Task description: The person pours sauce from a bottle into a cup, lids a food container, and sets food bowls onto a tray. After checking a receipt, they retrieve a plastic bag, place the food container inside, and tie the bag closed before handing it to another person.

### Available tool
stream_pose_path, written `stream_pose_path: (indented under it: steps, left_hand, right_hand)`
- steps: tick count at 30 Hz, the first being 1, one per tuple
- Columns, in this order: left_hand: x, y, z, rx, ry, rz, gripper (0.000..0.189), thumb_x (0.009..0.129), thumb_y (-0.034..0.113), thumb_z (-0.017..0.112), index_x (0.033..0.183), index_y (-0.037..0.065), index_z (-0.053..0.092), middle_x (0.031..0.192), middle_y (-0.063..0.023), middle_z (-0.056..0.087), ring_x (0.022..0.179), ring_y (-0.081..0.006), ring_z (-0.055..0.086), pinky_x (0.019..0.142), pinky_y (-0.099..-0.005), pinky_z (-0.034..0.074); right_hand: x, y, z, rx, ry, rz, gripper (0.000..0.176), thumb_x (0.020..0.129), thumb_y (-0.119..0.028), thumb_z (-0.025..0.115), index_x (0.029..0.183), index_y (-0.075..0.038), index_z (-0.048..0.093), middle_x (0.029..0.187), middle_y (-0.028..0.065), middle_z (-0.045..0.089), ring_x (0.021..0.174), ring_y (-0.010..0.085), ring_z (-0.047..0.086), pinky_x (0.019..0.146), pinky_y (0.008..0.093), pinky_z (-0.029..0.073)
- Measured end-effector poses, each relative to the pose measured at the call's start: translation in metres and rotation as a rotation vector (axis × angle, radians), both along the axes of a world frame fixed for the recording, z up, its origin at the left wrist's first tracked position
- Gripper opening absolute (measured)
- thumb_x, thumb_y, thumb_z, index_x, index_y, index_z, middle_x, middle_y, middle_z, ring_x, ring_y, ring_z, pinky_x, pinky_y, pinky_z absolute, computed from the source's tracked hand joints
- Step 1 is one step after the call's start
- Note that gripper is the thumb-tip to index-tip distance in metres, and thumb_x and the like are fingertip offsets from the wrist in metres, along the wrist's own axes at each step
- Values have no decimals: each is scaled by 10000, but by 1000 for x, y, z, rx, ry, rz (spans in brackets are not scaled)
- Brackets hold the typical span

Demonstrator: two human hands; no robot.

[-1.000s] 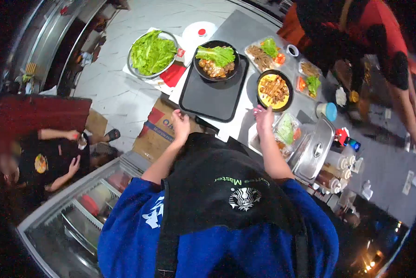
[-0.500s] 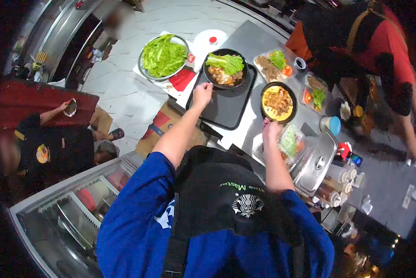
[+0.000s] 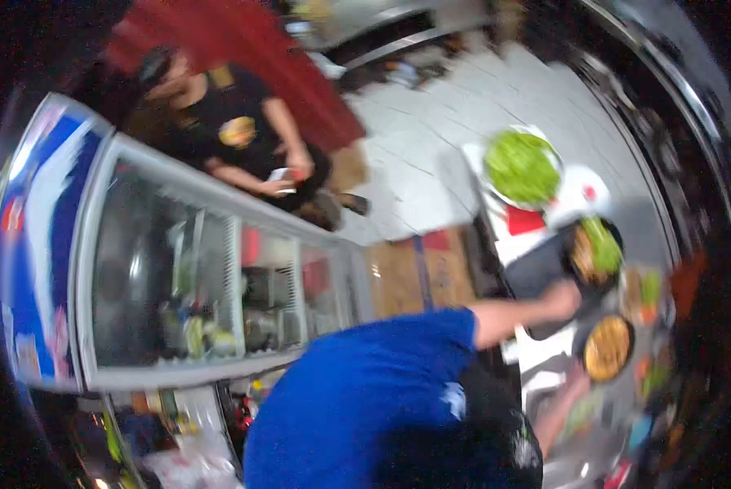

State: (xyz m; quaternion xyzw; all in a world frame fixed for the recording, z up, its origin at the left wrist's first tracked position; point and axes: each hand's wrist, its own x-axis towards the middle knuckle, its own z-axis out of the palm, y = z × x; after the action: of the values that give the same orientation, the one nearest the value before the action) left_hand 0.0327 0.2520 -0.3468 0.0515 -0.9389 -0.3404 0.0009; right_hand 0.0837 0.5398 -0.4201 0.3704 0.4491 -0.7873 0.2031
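Motion blurs this moment. My left hand [image 3: 563, 300] is closed at the near edge of a black bowl [image 3: 579, 259], which holds brown, saucy food and a green lettuce leaf [image 3: 602, 244]. That bowl sits at the far end of a dark tray [image 3: 537, 273]. Closer to me, my right hand [image 3: 576, 381] closes on the rim of a second black bowl [image 3: 581, 346] filled with yellow and brown food [image 3: 607, 349]. The fingers of both hands are smeared, and their exact grip does not show.
A bowl of lettuce [image 3: 522, 167] stands beyond the tray, beside a white plate [image 3: 581, 196]. Food containers [image 3: 647, 293] line the counter's right side. At left is a glass-topped chiller [image 3: 186, 277]; behind it a person [image 3: 243, 130] in black holds a small object.
My view has swung left, so the counter, bowls and hands now appear farther right. More of the chiller shows. Both hands stay at their bowls. The person at left now has both hands together.
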Motion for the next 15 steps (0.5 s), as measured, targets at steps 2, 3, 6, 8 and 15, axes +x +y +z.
stream_pose_path:
  steps: [2, 3, 6, 8, 15]
  left_hand:
    - [-13, 35, 11, 498, 44, 72, 162, 792, 108, 512, 800, 4, 636, 808, -242, 623, 827, -358, 631, 732, -507, 488]
    - [-20, 50, 17, 496, 16, 59, 179, 778, 106, 506, 825, 1, 643, 841, -246, 632, 847, -384, 625, 760, -499, 486]
    - [-35, 70, 45, 454, -118, 16, 191, 752, 75, 529, 873, 1, 657, 889, -232, 649, 874, -405, 627, 792, -475, 496]
    - [-47, 82, 32, 338, 46, -39, 178, 724, 42, 578, 873, -3, 666, 906, -226, 653, 868, -397, 641, 738, -460, 523]
    - [-70, 87, 25, 244, -155, -119, 199, 676, 69, 652, 847, -32, 656, 868, -253, 644, 869, -353, 653, 745, -441, 524]
  right_hand:
    - [0, -24, 25, 555, 165, -74, 411, 967, -274, 442, 1043, 103, 585, 1031, 206, 643, 748, 251, 642, 636, 343, 529]
    - [-4, -26, 25, 510, 151, -90, 406, 965, -265, 445, 1047, 109, 579, 996, 199, 653, 728, 241, 636, 624, 323, 521]
    - [6, -36, 39, 501, 116, -24, 397, 984, -253, 390, 1031, 93, 579, 900, 174, 671, 665, 216, 617, 591, 298, 509]
    - [2, -43, 49, 542, 73, -1, 390, 988, -242, 363, 997, 80, 584, 864, 158, 674, 618, 198, 591, 542, 280, 482]
    - [-11, -33, 38, 682, 3, -40, 309, 934, -196, 458, 811, 60, 579, 777, 134, 659, 574, 157, 557, 438, 245, 409]
